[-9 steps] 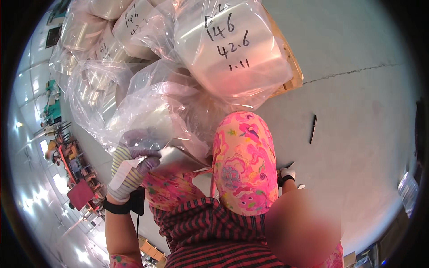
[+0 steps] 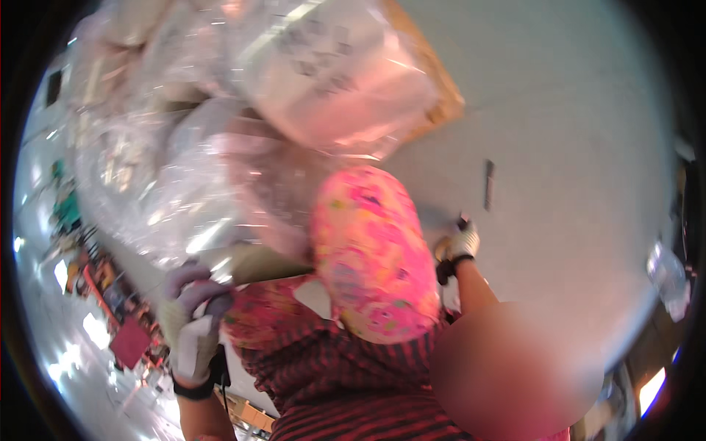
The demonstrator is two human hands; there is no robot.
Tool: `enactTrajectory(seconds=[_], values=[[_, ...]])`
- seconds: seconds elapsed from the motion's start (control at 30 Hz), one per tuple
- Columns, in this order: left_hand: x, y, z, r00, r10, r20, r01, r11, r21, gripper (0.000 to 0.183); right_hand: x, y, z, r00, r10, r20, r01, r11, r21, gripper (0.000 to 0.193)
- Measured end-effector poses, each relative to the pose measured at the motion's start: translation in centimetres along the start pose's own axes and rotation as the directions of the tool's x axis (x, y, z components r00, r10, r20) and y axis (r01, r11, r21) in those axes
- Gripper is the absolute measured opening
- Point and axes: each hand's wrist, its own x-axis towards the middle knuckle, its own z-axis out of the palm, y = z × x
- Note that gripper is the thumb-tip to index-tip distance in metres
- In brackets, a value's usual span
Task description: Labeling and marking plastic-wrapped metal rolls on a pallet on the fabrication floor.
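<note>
The left hand [image 2: 197,312], in a pale glove with greyish-purple fingers and a black band at the wrist, is at the near edge of a large, crumpled, clear plastic bag [image 2: 213,213]. Its fingers curl inward, but motion blur hides whether they grip anything; a white patch shows across the glove. Just beside those fingers is a smooth greyish surface with a dark lower edge [image 2: 261,263], by the near edge of the bag.

The bag lies in front of the person, left of the raised knee in pink flowered cloth [image 2: 375,257]. Beyond it rests a big plastic-wrapped whitish roll with dark handwriting [image 2: 338,81], beside a tan, straight-edged board [image 2: 434,70].

The right hand [image 2: 466,239], also pale-gloved and black-banded, is well apart from the left, out past the knee and over the grey floor [image 2: 573,198]. A small dark thing shows at its fingertips — I cannot tell whether it is held. Near that hand, a thin dark stick [image 2: 489,185] lies on the floor.
</note>
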Motion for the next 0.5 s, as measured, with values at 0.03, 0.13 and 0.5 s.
enactTrajectory(seconds=[0.03, 0.13, 0.5], values=[[-1.0, 1.4, -0.2, 0.987, -0.158, -0.035, 0.149, 0.973, -0.173, 0.022, -0.1, 0.4, -0.3, 0.862, -0.492, 0.123, 0.448, 0.626, -0.638, 0.033], [-4.9, 2.7, -0.4, 0.971, -0.206, -0.119, 0.204, 0.979, -0.032, 0.027, -2.1, 0.6, 0.3, 0.915, -0.402, -0.026, 0.156, 0.414, -0.897, 0.032], [-9.8, 3.2, 1.6, 0.974, 0.011, -0.224, 0.050, 0.964, 0.262, 0.039, 4.4, 6.1, -4.9, 0.966, -0.243, 0.091, 0.125, 0.128, -0.984, 0.042]])
